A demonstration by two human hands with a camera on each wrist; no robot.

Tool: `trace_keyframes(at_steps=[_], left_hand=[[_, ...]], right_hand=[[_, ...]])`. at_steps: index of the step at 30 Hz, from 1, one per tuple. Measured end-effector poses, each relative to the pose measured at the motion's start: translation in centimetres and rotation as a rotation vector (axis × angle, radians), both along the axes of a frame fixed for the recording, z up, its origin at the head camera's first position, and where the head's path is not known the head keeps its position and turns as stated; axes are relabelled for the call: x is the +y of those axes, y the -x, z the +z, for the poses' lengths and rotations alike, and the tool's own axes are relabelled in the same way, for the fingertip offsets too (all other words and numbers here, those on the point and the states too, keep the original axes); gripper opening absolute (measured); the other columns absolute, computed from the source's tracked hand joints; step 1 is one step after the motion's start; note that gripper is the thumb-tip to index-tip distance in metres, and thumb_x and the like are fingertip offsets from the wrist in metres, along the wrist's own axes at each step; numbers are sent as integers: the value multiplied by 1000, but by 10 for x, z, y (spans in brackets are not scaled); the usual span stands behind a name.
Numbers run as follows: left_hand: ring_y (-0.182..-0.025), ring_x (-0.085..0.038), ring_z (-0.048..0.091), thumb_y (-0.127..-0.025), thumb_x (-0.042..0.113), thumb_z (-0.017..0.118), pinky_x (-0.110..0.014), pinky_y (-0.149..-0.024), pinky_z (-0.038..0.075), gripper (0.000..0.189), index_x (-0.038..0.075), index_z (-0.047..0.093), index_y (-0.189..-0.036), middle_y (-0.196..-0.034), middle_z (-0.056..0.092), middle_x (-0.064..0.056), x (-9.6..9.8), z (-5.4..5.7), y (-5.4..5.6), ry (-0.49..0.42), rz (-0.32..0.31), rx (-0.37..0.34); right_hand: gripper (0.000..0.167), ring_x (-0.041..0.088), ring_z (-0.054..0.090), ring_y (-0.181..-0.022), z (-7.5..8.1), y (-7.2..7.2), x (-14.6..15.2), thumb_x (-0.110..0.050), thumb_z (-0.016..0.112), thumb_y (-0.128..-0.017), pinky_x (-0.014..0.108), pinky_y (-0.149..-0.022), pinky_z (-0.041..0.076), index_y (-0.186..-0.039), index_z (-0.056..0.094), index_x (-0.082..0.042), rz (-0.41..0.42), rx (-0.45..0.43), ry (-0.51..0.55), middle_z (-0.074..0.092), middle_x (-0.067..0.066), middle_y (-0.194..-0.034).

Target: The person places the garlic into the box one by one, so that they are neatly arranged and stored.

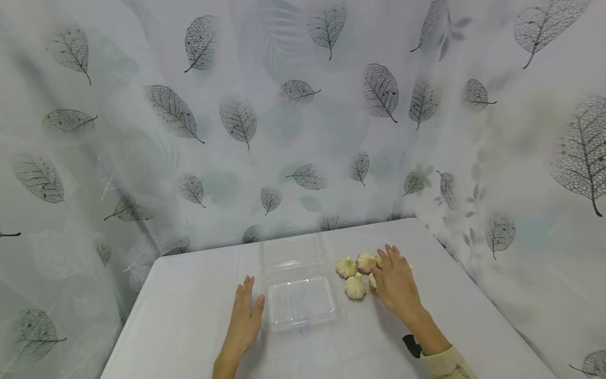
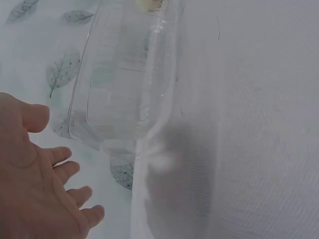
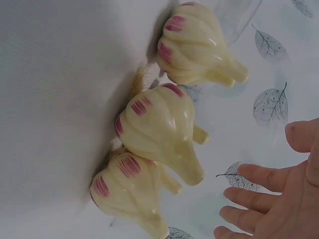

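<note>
Several glossy cream garlic bulbs (image 1: 355,287) with pink streaks sit in a cluster right of the middle of the table. My right hand (image 1: 397,281) hovers over the right part of this cluster and hides some of it. In the right wrist view its fingers (image 3: 264,177) are spread and apart from the nearest garlic bulb (image 3: 159,127). A clear plastic clamshell box (image 1: 303,323) lies with its lid (image 1: 291,252) folded back toward the curtain. Beside the box's left edge is my left hand (image 1: 244,318), fingers extended, holding nothing.
The white table (image 1: 189,316) meets a leaf-printed curtain (image 1: 293,131) at its far edge, and the same cloth hangs on both sides. A dark band (image 1: 412,346) sits at the right wrist, by a pale sleeve (image 1: 445,363).
</note>
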State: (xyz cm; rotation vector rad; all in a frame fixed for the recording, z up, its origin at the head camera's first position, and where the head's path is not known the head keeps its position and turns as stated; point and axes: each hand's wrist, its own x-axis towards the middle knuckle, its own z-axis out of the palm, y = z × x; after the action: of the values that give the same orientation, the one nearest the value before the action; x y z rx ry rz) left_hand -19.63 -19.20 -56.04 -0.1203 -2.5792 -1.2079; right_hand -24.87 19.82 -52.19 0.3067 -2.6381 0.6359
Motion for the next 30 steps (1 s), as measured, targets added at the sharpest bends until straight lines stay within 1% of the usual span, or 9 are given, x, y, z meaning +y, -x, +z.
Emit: trace_keyframes(at_steps=[3, 6, 11, 13, 17, 20, 23, 25, 30], left_hand=[[-155, -53, 11, -112, 37, 45, -80, -120, 16, 63, 8, 27, -165, -171, 21, -20, 2, 1, -1, -23, -5, -25], [-156, -52, 9, -112, 33, 47, -78, -121, 14, 63, 8, 24, -165, -172, 17, -21, 3, 4, -2, -48, -1, -77], [-157, -49, 7, -111, 27, 48, -74, -125, 11, 65, 14, 19, -168, -173, 14, -19, 5, 7, 0, -116, 13, -154], [-157, -49, 7, -111, 28, 49, -75, -124, 11, 66, 16, 18, -168, -173, 14, -19, 4, 6, 2, -151, 7, -163], [-154, -53, 14, -109, 22, 52, -78, -121, 16, 65, 11, 23, -166, -170, 19, -25, 6, 3, 4, -233, -7, -94], [-154, -53, 15, -106, 12, 54, -75, -123, 16, 64, 5, 27, -164, -169, 21, -27, 9, -1, 6, -312, -11, -44], [-156, -50, 11, -105, 7, 53, -71, -126, 13, 65, 3, 24, -164, -170, 16, -26, 12, -4, 6, -400, -7, -67], [-158, -47, 8, -106, 5, 51, -65, -129, 10, 66, 4, 21, -165, -172, 12, -24, 13, -6, 7, -468, -1, -110], [-158, -43, 14, -108, 5, 46, -57, -129, 19, 64, 6, 19, -166, -172, 14, -21, 14, -9, 6, -589, 19, -173]], right_hand=[[52, 56, 26, -149, 1, 0, 3, -23, 54, -109, 73, -122, 22, -145, 47, 14, -29, 7, 17, 38, 38, -155], [50, 58, 27, -148, 3, 1, 5, -21, 56, -108, 75, -121, 23, -142, 50, 14, -66, 32, 32, 41, 39, -152], [46, 62, 33, -142, 6, 4, 13, -17, 59, -106, 75, -118, 29, -138, 53, 16, -116, 84, 30, 46, 41, -146], [47, 62, 34, -140, 7, 5, 17, -17, 60, -105, 76, -115, 32, -138, 52, 16, -133, 75, 39, 46, 42, -144], [52, 62, 36, -135, 6, 7, 25, -22, 62, -105, 80, -107, 37, -139, 51, 15, -178, 30, 82, 45, 42, -144], [53, 63, 39, -130, 5, 7, 29, -24, 64, -103, 79, -101, 40, -140, 52, 14, -217, -1, 109, 45, 41, -142], [53, 63, 40, -126, 4, 5, 33, -24, 65, -102, 77, -99, 41, -139, 54, 13, -250, -37, 119, 46, 41, -140], [52, 64, 41, -123, 4, 3, 35, -23, 66, -102, 77, -98, 42, -137, 56, 13, -273, -56, 112, 48, 41, -138], [50, 65, 42, -121, 0, 2, 43, -24, 66, -100, 75, -94, 44, -134, 59, 12, -321, -96, 124, 48, 41, -136]])
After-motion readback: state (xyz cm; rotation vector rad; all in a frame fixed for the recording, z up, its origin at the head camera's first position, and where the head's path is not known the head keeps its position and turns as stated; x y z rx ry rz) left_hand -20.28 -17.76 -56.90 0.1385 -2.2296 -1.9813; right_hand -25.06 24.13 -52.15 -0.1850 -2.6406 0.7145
